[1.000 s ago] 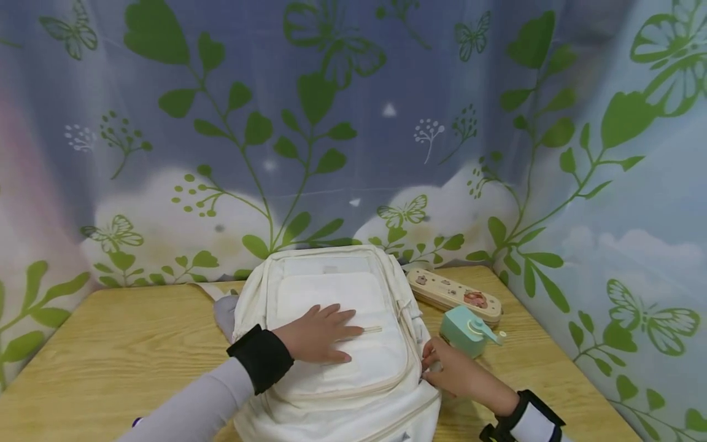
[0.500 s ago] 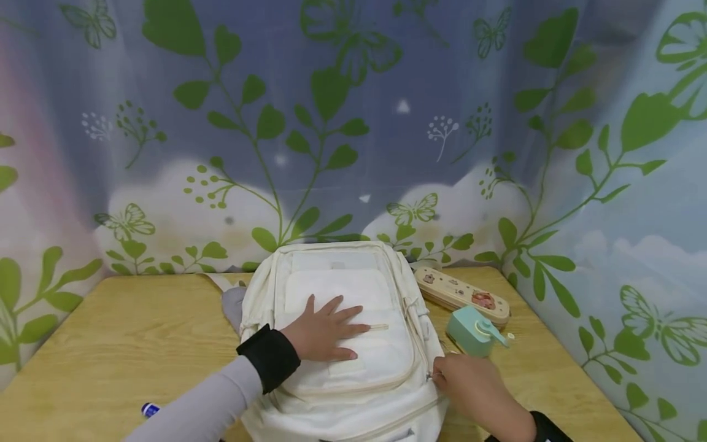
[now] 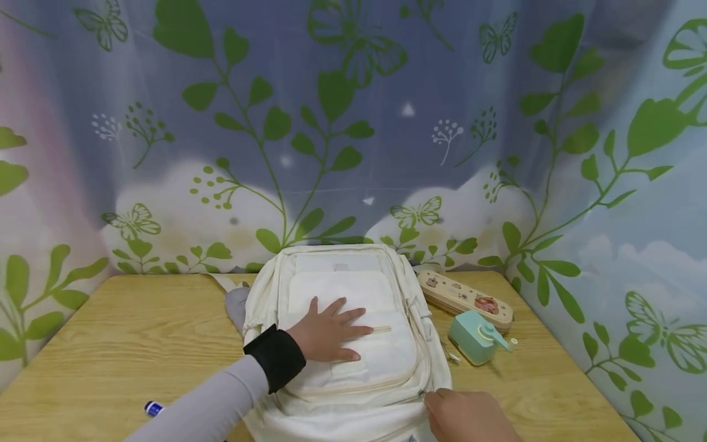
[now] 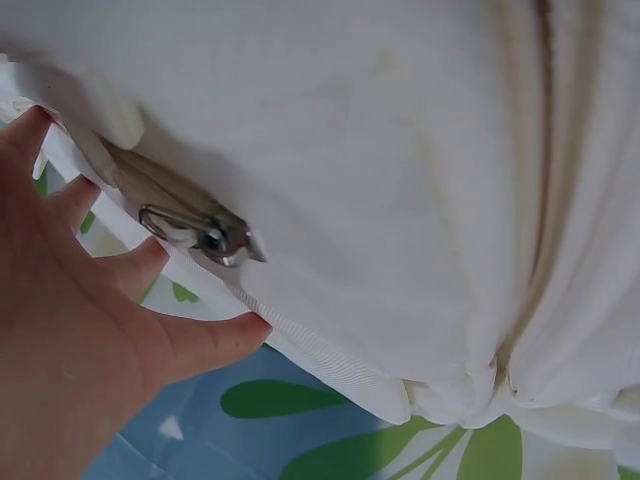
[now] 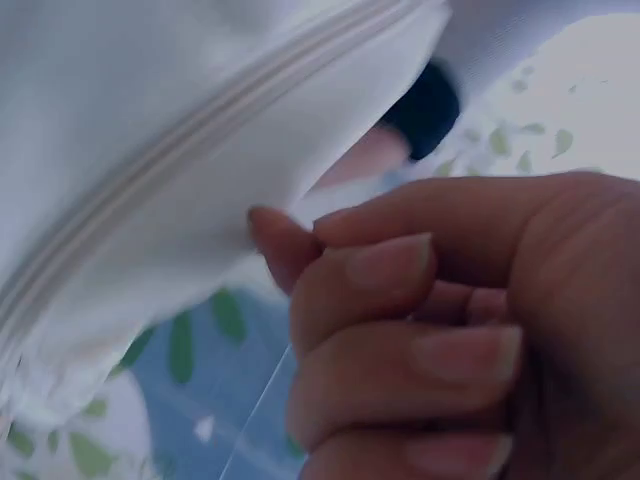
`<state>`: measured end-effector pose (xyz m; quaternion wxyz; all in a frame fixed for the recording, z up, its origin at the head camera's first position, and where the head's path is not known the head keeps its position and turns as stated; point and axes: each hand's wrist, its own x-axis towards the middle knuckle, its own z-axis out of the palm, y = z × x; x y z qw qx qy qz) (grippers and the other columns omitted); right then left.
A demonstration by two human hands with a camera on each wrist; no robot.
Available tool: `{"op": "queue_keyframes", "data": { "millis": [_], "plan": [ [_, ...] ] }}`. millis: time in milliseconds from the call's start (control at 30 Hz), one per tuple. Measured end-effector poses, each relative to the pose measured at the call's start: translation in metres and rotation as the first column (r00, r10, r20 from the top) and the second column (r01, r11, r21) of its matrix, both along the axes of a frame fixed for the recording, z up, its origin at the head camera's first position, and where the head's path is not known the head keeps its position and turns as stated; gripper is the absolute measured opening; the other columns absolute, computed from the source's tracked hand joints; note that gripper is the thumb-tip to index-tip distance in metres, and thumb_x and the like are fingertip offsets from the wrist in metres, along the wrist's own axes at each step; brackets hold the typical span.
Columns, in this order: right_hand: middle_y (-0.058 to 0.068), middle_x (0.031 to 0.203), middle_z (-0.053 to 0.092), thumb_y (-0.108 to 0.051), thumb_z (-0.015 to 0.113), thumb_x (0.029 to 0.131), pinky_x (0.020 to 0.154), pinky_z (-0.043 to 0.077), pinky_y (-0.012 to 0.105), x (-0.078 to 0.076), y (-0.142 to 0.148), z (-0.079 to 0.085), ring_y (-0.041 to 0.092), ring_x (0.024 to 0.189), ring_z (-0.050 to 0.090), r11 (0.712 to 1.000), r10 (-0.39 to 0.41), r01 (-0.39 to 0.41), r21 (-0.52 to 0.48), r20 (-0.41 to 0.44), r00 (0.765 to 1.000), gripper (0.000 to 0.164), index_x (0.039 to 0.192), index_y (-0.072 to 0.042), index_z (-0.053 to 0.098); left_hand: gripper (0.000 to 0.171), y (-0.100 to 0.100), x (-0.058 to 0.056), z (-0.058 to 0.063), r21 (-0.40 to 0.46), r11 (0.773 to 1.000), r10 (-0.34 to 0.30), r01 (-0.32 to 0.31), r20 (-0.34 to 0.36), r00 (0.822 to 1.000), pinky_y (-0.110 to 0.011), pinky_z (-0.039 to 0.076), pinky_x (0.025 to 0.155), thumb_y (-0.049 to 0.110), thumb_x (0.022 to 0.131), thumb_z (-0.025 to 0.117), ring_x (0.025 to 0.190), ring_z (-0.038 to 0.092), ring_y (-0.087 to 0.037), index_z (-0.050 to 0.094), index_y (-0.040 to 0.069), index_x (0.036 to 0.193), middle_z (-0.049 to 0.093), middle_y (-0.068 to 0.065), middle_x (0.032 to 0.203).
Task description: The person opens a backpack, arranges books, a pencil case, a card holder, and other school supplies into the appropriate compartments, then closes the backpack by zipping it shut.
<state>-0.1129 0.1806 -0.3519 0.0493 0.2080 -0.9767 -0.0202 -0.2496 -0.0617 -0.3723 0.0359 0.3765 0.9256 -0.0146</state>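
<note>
A white backpack [image 3: 353,288] lies on the wooden table, front pocket upward. My left hand [image 3: 328,334] rests flat on its front with fingers spread; in the left wrist view its fingertips touch the fabric near a short zipper with a metal slider [image 4: 225,240]. At the backpack's lower right edge, my right hand [image 3: 466,414] has its fingers curled, thumb and forefinger pinching at the main zipper's pull. The pull itself is mostly hidden by the fingers. In the right wrist view the right hand [image 5: 400,330] is close beside the white fabric and a zipper line.
Right of the backpack stand a mint-green box with a crank handle [image 3: 475,337] and, behind it, a cream pencil case [image 3: 466,301] with printed pictures. A grey plush-like item [image 3: 236,307] shows at the left. A blue-capped object [image 3: 153,408] lies near the left sleeve.
My right hand has moved down along the backpack's right side, toward me, with the zipper pull. The left hand stays pressed on the front. The head view has shifted slightly.
</note>
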Motion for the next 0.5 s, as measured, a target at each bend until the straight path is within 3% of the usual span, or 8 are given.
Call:
{"op": "queue_keyframes", "data": {
  "millis": [200, 500],
  "plan": [
    [-0.012, 0.052, 0.036, -0.017, 0.064, 0.082, 0.038, 0.025, 0.021, 0.006, -0.021, -0.001, 0.001, 0.041, 0.031, 0.985, 0.17, -0.17, -0.002, -0.067, 0.983, 0.028, 0.062, -0.018, 0.045, 0.056, 0.002, -0.002, -0.001, -0.035, 0.999, 0.014, -0.015, -0.036, 0.999, -0.067, 0.02, 0.105, 0.059, 0.091, 0.043, 0.144, 0.018, -0.03, 0.034, 0.04, 0.143, 0.022, 0.007, 0.155],
    [-0.011, 0.06, 0.051, -0.031, 0.062, 0.087, 0.04, 0.03, 0.019, 0.001, -0.066, 0.001, 0.0, 0.048, 0.045, 0.942, 0.327, -0.331, 0.052, 0.08, 0.942, 0.021, 0.071, -0.017, 0.057, 0.055, 0.004, 0.001, -0.003, -0.039, 0.999, 0.025, -0.027, -0.054, 0.998, -0.066, 0.022, 0.105, 0.058, 0.09, 0.042, 0.143, 0.02, -0.029, 0.035, 0.04, 0.142, 0.024, 0.007, 0.155]
  ]
}}
